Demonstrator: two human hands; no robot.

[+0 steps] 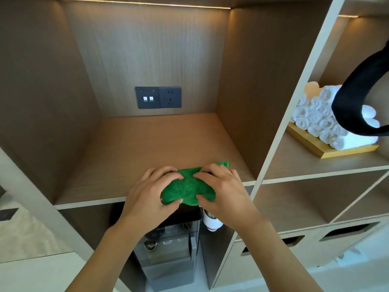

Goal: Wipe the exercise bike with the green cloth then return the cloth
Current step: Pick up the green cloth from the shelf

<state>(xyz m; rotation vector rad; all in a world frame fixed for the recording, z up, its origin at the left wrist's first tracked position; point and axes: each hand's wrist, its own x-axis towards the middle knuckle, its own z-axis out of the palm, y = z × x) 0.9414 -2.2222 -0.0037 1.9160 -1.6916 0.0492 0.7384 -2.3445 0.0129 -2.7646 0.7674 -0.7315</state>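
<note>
The green cloth (188, 186) is bunched between both my hands at the front edge of a wooden shelf (147, 144) in a cabinet compartment. My left hand (151, 190) grips the cloth's left side, fingers over the top and thumb under it. My right hand (223, 186) grips its right side the same way. A corner of the cloth lies on the shelf behind my right hand. The exercise bike is out of sight.
A dark socket panel (158, 97) sits on the compartment's back wall. A water dispenser (168, 245) stands in the compartment below. To the right, rolled white towels (315, 116) fill a wooden tray (328, 151). A black curved object (355, 87) hangs at the right edge.
</note>
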